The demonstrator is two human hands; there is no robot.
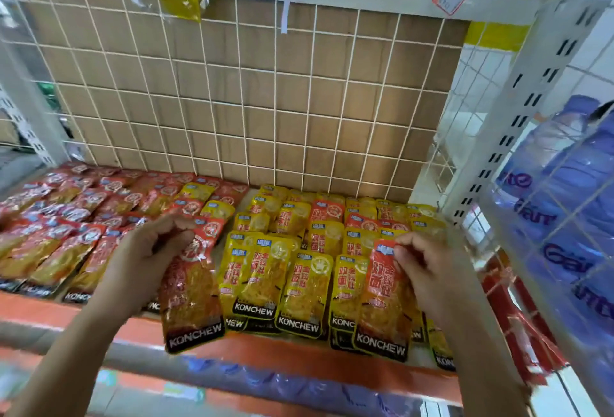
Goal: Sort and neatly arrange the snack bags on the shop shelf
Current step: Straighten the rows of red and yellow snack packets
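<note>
While flat glossy red foil snack bags (66, 237) are lying in rows on the left of the orange-edged shop shelf (265, 355) and matching yellow foil snack bags (300, 290) on the right, both hands are gripping: the left hand (149, 250) is pinching a red KONCHEW bag (192, 300) by its top where the colours meet, and the right hand (422, 270) is pinching a second red bag (382, 303) over the yellow rows.
</note>
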